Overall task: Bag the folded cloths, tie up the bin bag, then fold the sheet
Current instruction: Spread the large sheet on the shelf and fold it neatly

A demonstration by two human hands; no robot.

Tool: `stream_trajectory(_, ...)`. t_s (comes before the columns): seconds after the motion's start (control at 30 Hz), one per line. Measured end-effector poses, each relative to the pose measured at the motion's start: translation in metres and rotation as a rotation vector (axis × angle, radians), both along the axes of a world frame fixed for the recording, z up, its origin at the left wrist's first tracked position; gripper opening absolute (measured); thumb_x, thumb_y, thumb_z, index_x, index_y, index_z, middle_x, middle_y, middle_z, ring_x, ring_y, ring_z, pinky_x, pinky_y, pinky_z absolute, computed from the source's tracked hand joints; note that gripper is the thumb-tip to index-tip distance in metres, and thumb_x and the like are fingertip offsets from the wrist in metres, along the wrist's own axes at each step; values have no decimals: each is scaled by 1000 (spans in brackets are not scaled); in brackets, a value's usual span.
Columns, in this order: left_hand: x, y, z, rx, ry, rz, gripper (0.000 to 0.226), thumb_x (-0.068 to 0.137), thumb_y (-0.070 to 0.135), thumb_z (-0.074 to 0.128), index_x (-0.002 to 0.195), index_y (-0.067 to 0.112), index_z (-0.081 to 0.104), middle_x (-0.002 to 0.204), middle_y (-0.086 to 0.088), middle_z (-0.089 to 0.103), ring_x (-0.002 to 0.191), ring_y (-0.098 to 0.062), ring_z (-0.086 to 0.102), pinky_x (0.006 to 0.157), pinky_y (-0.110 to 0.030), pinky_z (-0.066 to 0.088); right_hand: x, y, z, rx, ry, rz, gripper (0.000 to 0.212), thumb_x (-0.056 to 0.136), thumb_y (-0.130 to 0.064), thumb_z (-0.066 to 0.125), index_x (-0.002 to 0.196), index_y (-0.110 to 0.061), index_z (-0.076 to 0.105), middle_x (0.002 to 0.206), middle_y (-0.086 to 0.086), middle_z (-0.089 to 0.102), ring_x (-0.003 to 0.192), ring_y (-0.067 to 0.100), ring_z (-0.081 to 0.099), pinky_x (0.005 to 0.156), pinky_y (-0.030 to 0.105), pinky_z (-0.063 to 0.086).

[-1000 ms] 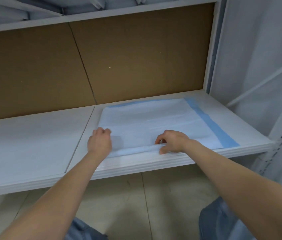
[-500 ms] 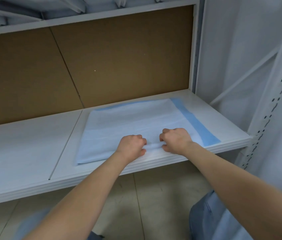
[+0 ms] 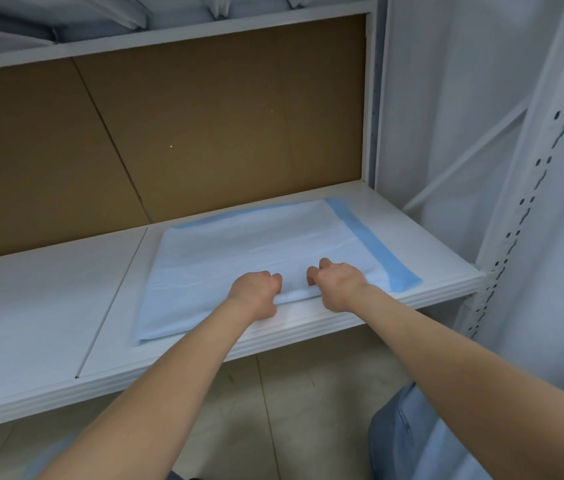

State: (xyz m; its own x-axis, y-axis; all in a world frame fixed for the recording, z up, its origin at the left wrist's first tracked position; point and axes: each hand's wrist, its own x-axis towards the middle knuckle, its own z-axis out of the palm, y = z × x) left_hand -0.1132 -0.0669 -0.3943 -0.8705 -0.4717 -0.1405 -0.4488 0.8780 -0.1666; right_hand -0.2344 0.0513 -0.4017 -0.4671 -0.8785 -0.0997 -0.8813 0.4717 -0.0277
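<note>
On the white shelf [image 3: 48, 306], backed by brown board [image 3: 204, 133], a pale blue sheet [image 3: 239, 244] lies folded flat on the right half, a darker blue band along its right and far edges. Its near edge runs just inside the shelf's front lip. Both hands sit side by side at the middle of that edge: the left hand [image 3: 256, 289] and right hand [image 3: 337, 284] are each curled, fingers closed on the sheet's near fold.
</note>
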Motion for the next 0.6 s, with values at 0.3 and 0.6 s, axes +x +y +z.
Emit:
stream_trajectory(0.3, -26, 24, 14, -108, 74, -57, 34, 91, 34, 44, 119, 20, 58, 116, -1, 58, 103, -23, 57, 76, -32, 45, -43, 35, 8, -84, -31, -89, 36, 94, -26, 48, 130, -30, 52, 131, -1, 45, 110, 25, 55, 81, 30, 42)
stream_trajectory(0.6, -87, 72, -6, -185, 180, -207, 29, 93, 28, 46, 115, 17, 60, 114, -6, 58, 110, -25, 54, 71, -31, 36, -57, 53, -1, -63, 167, -59, 31, 93, -9, 46, 121, -16, 57, 121, 4, 50, 108, 26, 59, 79, 35, 47)
